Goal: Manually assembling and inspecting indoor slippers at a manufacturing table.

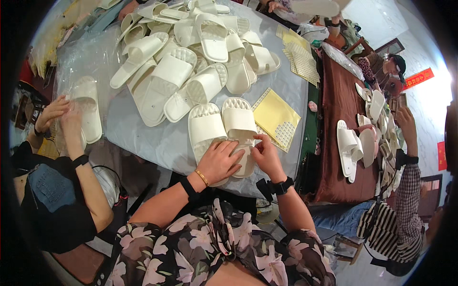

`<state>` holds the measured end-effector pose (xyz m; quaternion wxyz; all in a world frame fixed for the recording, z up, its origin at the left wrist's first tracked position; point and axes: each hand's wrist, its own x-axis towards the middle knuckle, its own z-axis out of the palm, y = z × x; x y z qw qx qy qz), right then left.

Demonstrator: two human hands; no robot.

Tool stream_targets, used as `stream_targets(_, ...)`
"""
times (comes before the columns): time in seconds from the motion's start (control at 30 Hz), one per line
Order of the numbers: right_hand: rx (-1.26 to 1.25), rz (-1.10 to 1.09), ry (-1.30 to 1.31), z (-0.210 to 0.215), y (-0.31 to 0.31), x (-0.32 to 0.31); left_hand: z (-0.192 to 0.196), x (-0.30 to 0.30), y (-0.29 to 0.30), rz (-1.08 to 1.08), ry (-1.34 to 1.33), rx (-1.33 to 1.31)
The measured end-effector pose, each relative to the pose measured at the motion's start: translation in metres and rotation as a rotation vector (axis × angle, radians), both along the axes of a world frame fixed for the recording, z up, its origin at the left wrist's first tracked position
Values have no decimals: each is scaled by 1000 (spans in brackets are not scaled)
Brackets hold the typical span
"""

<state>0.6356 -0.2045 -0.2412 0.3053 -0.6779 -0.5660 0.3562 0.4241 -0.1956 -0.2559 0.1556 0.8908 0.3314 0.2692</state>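
Observation:
A pair of cream slide slippers with quilted toe ends lies side by side at the near edge of the table: a left slipper [206,123] and a right slipper [238,117]. My left hand [218,163] rests across both near their heel ends, fingers stretched out and slightly spread. Over the right slipper's outer side, my right hand [268,156] has its thumb and fingertips pinched together; anything between them is too small to make out. Just beyond that hand lies a yellow backing sheet [273,113] with a white sheet of small dotted stickers [286,134] at its corner.
A heap of cream slippers [171,69] covers the far side of the grey-covered table [143,143]. At left, a co-worker's hands [59,114] touch another slipper [90,107]. More sticker sheets [303,59] lie far right. Beyond stands a brown-covered table [329,157] with slippers and other people.

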Motion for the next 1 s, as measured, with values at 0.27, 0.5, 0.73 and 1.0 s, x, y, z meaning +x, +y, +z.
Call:
stream_targets(0.27,18,-41,70,-9,-24,17,-2,5,-1,52,6,-44)
stream_targets(0.5,60,-27,95,-11,-31,17,2,6,1,5,53,39)
stream_targets(0.73,84,-8,215,-23,-32,21,11,-5,2,55,-129,57)
stream_targets(1.0,120,-21,335,-30,-39,25,14,4,-19,359,-30,-115)
